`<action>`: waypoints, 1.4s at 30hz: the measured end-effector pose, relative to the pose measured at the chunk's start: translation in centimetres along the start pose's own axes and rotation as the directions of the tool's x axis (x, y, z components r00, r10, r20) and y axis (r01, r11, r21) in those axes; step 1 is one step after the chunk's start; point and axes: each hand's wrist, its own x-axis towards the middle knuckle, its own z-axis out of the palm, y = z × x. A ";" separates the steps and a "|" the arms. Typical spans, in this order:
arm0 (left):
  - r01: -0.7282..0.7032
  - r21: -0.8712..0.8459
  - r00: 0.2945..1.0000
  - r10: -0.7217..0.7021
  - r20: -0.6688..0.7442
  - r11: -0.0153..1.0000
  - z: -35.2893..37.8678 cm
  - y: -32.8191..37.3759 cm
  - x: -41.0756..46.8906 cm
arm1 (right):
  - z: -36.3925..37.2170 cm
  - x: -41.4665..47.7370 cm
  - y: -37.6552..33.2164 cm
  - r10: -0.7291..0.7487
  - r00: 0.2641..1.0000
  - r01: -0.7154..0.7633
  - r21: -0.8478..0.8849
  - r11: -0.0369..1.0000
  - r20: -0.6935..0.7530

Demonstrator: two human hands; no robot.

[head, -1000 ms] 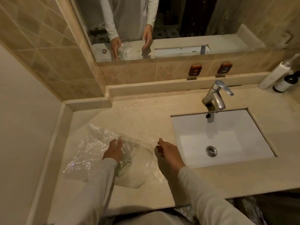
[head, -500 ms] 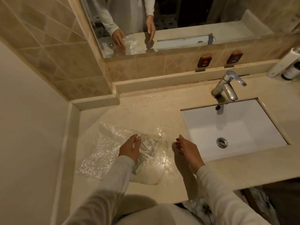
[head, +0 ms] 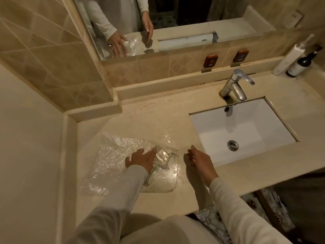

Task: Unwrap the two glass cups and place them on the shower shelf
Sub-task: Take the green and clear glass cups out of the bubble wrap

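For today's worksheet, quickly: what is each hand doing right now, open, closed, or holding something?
Left hand: open, fingers spread, resting against the glass cups on the bubble wrap.
Right hand: open, empty, on the counter.

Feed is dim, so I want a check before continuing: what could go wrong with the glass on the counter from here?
1. The glass cup lies on its side on slick bubble wrap, only touched by the open left hand; it could roll.
2. The right hand hovers apart, not steadying anything.
3. Clear glass on clear wrap is hard to see in this light.
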 end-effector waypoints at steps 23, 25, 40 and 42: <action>-0.167 -0.030 0.985 0.166 -0.046 0.985 0.6 3.4 -1.1 | -1.1 -0.2 2.0 -0.017 0.999 0.018 -0.028 0.999 0.042; -0.136 0.003 0.989 0.135 0.054 0.991 0.6 4.0 -1.2 | -1.1 -0.5 2.3 -0.032 0.998 0.034 -0.030 0.999 0.062; -0.145 0.192 0.954 0.086 0.286 0.971 -0.7 5.4 -2.4 | 3.0 -3.0 3.1 -0.184 0.983 0.179 -0.155 0.971 -0.019; -0.139 0.077 0.952 0.112 0.287 0.987 -1.4 5.3 -2.7 | 3.2 -3.5 2.7 -0.210 0.976 0.200 -0.153 0.968 -0.050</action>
